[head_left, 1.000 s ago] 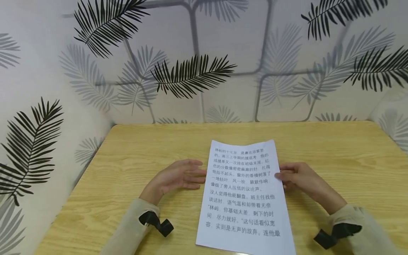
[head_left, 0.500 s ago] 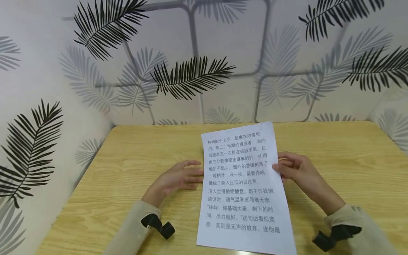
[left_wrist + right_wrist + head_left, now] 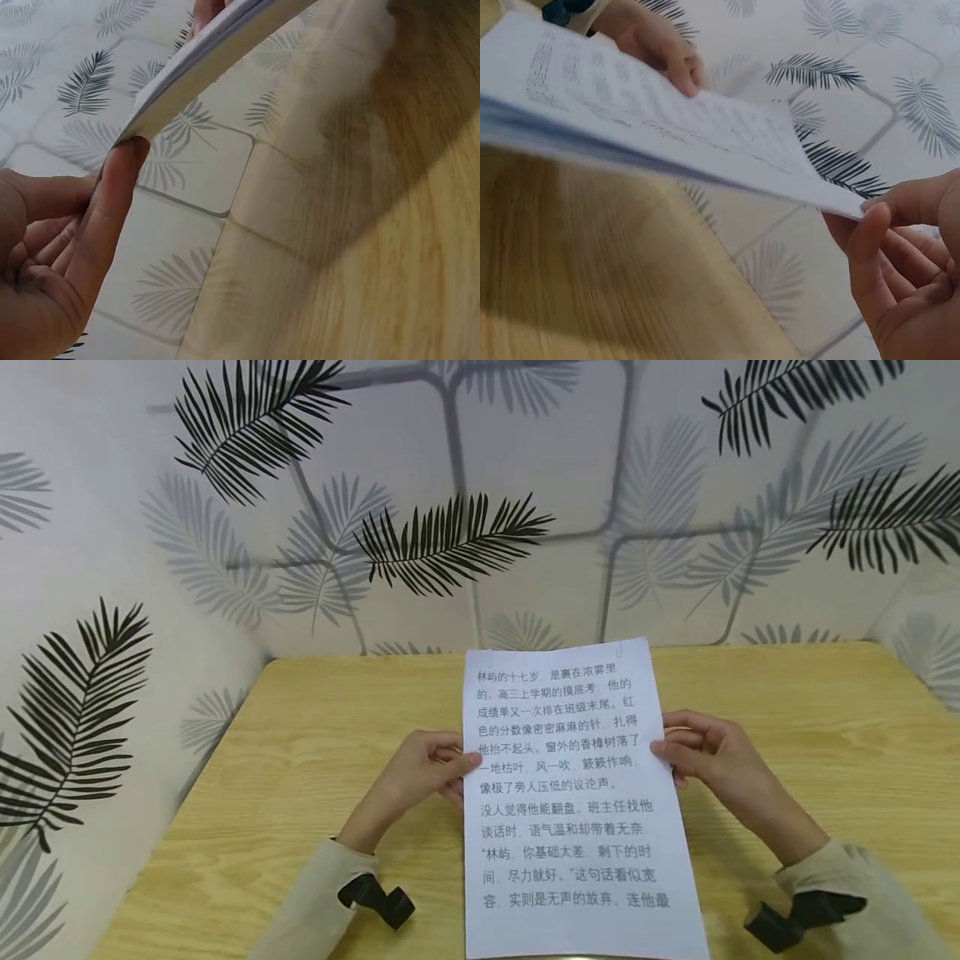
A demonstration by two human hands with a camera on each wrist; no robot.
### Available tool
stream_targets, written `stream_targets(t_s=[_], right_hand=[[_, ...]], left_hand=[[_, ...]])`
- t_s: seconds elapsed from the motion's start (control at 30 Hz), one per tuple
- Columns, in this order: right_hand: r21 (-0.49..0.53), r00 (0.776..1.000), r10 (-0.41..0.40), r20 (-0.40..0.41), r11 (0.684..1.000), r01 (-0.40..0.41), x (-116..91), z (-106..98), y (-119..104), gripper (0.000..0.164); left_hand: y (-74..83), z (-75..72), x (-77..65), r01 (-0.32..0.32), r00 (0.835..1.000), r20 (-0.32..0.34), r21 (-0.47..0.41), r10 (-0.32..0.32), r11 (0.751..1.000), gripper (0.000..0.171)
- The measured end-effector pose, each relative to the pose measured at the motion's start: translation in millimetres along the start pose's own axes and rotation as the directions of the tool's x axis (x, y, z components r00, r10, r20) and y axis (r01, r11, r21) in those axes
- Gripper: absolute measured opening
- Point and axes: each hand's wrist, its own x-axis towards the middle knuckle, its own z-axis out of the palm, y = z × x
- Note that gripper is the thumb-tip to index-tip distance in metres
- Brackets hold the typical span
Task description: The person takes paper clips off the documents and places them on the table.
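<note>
A stack of printed paper sheets point(image 3: 562, 827) is raised off the tabletop, its text facing the head camera. My left hand point(image 3: 416, 772) pinches the stack's left edge, thumb on the printed face and fingers behind. On the opposite edge, my right hand point(image 3: 716, 760) pinches it the same way. A faint paper clip point(image 3: 618, 649) shows at the top right corner. From the left wrist, the stack point(image 3: 202, 60) appears edge-on between thumb and fingers. Several layers of the stack point(image 3: 630, 142) show in the right wrist view, slightly bowed.
A wood-grain table point(image 3: 322, 693) lies beneath the hands. Behind it and to the left stands a pale wall point(image 3: 540, 452) with a leaf pattern. Black straps point(image 3: 375, 897) are on both sleeve cuffs.
The stack's top edge has risen and come upright. My left hand, earlier with fingers extended beside the left edge, now pinches that edge. My right hand has kept its hold.
</note>
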Motion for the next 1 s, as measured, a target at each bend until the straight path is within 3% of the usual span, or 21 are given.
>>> stream_targets(t_s=[0.17,0.23,0.3,0.37,0.47,0.57,0.63,0.8,1.0], right_hand=[[-0.216,0.996,0.047,-0.072,0.974,-0.062,-0.8,-7.2,-9.0,0.032],[-0.279,0.996,-0.003,-0.095,0.96,-0.024,-0.5,-11.6,-12.8,0.031],[-0.361,0.986,-0.103,-0.129,0.931,0.05,1.4,-16.3,-18.0,0.027],[-0.467,0.957,-0.226,-0.18,0.876,0.119,5.4,-20.6,-25.8,0.022],[-0.615,0.895,-0.384,-0.228,0.77,0.173,15.7,-24.7,-41.0,0.016],[-0.692,0.851,-0.471,-0.231,0.694,0.196,30.2,-24.8,-55.5,0.012],[-0.724,0.84,-0.502,-0.206,0.656,0.214,41.2,-23.2,-62.5,0.011],[-0.767,0.861,-0.486,-0.146,0.605,0.212,63.4,-16.0,-69.2,0.006],[-0.756,0.902,-0.417,-0.111,0.624,0.196,80.9,-7.4,-70.8,0.004]], left_hand=[[-4.1,3.1,2.0,-0.055,0.998,-0.001,-0.044,0.055,0.998,0.021],[-7.4,4.6,2.6,-0.064,0.998,-0.001,-0.078,0.064,0.995,0.022],[-10.7,5.4,3.5,-0.068,0.998,-0.003,-0.107,0.068,0.992,0.024],[-13.2,5.7,4.6,-0.055,0.998,-0.02,-0.127,0.053,0.99,0.026],[-16.3,5.6,5.0,-0.033,0.999,-0.045,-0.156,0.026,0.987,0.028],[-19.3,4.7,4.6,-0.016,0.998,-0.061,-0.171,0.006,0.985,0.029],[-20.6,4.5,4.7,-0.022,0.998,-0.065,-0.172,0.011,0.985,0.029],[-22.2,6.9,6.7,-0.048,0.997,-0.06,-0.176,0.038,0.983,0.029],[-22.7,6.1,6.4,-0.048,0.998,-0.056,-0.193,0.038,0.98,0.029]])
